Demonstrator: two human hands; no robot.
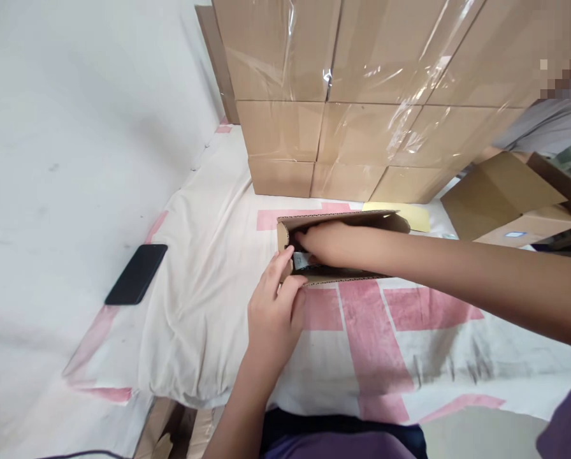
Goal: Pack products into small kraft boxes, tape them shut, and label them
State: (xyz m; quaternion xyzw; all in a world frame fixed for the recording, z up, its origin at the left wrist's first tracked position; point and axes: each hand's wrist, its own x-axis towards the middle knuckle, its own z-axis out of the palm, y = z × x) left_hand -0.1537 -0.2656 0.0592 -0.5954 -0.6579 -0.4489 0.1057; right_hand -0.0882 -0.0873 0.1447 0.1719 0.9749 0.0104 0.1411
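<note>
A small open cardboard box [385,221] lies on the white and pink cloth [204,306] in front of me. My left hand [273,312] grips the box's near left corner, thumb and fingers pinched on the cardboard wall. My right hand [326,242] reaches across from the right and is down inside the box, fingers curled over a dark item with a pale label [302,259]. Whether the right fingers hold that item is hidden by the box wall.
A black phone [136,274] lies at the cloth's left edge on the white floor. Stacked cardboard cartons wrapped in clear film [357,95] stand behind the box. An open carton [505,197] sits at the right, with a yellow sheet [410,213] beside it.
</note>
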